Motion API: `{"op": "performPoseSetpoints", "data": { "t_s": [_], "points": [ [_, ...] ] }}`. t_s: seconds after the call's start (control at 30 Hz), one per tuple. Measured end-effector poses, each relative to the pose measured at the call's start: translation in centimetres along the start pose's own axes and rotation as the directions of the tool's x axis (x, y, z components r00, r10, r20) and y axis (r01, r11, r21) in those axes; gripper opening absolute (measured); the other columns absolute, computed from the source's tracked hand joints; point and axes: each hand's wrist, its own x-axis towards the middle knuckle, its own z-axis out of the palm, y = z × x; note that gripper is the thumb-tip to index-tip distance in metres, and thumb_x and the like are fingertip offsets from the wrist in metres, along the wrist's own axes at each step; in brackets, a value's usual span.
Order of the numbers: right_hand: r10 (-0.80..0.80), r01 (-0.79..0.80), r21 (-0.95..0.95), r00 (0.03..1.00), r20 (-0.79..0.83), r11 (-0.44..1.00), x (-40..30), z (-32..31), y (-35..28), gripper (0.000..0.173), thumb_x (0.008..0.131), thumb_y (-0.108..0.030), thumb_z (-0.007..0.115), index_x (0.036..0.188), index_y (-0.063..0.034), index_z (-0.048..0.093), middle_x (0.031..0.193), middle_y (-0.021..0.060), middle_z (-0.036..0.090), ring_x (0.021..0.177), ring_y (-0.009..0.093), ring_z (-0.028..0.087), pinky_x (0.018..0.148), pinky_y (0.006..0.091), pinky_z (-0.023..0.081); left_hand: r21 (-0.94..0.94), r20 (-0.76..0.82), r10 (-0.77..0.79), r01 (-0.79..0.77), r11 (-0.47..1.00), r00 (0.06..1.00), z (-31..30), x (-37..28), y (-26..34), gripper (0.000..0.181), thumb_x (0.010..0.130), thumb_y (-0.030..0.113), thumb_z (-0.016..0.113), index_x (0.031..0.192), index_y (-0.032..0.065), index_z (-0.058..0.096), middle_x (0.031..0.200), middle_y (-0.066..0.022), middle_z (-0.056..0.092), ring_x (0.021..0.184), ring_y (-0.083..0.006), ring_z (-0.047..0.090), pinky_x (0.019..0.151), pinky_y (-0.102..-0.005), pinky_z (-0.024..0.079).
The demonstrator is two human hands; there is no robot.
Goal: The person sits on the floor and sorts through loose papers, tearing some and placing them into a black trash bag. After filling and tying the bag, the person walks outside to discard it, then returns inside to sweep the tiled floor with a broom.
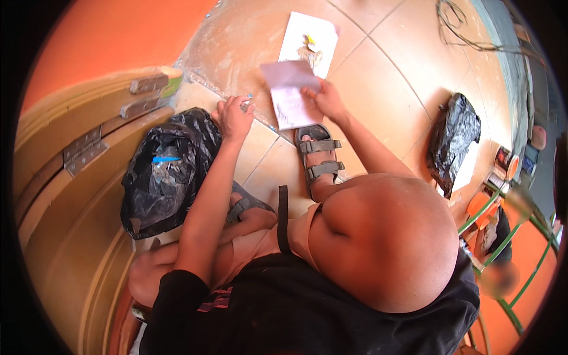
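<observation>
My right hand (326, 100) grips the right edge of a creased sheet of paper (293, 100), which bears writing and is held over the floor above my right sandal (318, 155). Under its far edge, a white sheet (301, 29) lies flat, with a small heap of debris and a yellow scrap (310, 42) on it. My left hand (234, 117) is low over the floor with curled fingers, beside an open black plastic bag (171, 173). Small pale and bluish bits show at its fingertips; whether they are held is unclear. Crumpled rubbish and a blue strip (166, 159) sit inside the bag.
A wooden door (88, 191) with metal hinges stands along the left, below an orange wall (111, 40). On the right lie a second black bag (455, 137) and several small containers (503, 162). Loose cable (466, 42) crosses the far floor. A green metal frame (501, 242) is at lower right.
</observation>
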Motion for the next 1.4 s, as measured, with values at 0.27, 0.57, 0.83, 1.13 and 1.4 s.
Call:
{"op": "performPoseSetpoints", "data": {
  "t_s": [0.27,0.57,0.83,1.13,1.4],
  "points": [
    [-0.159,0.253,0.152,0.876,-0.455,0.956,-8.5,-17.4,-0.3,0.026,0.086,-0.011,0.061,0.108,0.0018,0.06,0.094,0.0065,0.065,0.081,0.014,0.06,0.077,0.0284,0.046,-0.103,-0.075,-0.001,-0.007,0.995,0.997,-0.2,4.4,-1.7,0.018,0.075,0.02,0.07,0.093,0.0159,0.068,0.087,-0.0004,0.067,0.09,-0.0204,0.058,0.084,-0.0381,0.034],
    [0.293,-0.381,0.028,0.661,-0.691,0.924,-32.6,-28.7,19.9,0.047,0.071,0.001,0.065,0.117,-0.0005,0.054,0.102,0.0058,0.062,0.093,0.018,0.059,0.076,0.0299,0.048,-0.003,0.103,-0.012,0.013,1.0,0.995,-1.3,4.9,-2.2,0.032,0.07,0.025,0.074,0.099,0.0138,0.064,0.091,-0.0011,0.064,0.093,-0.0187,0.059,0.083,-0.0404,0.034],
    [0.138,-0.259,-0.074,0.712,-0.689,0.963,-19.9,-17.6,18.8,0.039,0.079,-0.015,0.066,0.11,0.0065,0.057,0.107,0.0151,0.062,0.098,0.024,0.059,0.084,0.0353,0.047,-0.067,0.186,0.021,-0.008,0.998,0.982,-0.4,4.7,-2.5,0.025,0.071,0.018,0.072,0.094,0.0126,0.065,0.087,-0.0023,0.065,0.087,-0.0191,0.061,0.082,-0.0356,0.034],
    [0.315,-0.37,0.044,0.716,-0.623,0.928,-27.1,-25.7,16.6,0.028,0.074,-0.007,0.063,0.1,0.0055,0.062,0.091,0.0073,0.066,0.083,0.017,0.059,0.074,0.0303,0.047,-0.128,0.17,0.061,-0.039,0.991,0.984,0.1,4.2,-3.0,0.019,0.073,0.015,0.07,0.09,0.0102,0.065,0.083,-0.0027,0.067,0.081,-0.0183,0.063,0.079,-0.036,0.037],
    [0.491,-0.375,0.335,0.486,-0.723,0.864,-29.1,-21.5,22.3,0.041,0.071,-0.009,0.064,0.11,0.0005,0.056,0.1,0.0064,0.061,0.088,0.02,0.057,0.078,0.0334,0.047,-0.012,0.196,0.063,-0.062,0.998,0.979,-0.9,3.9,-1.4,0.017,0.073,0.015,0.07,0.089,0.0103,0.066,0.083,-0.0031,0.068,0.081,-0.0178,0.063,0.079,-0.0355,0.037]
  ]
}}
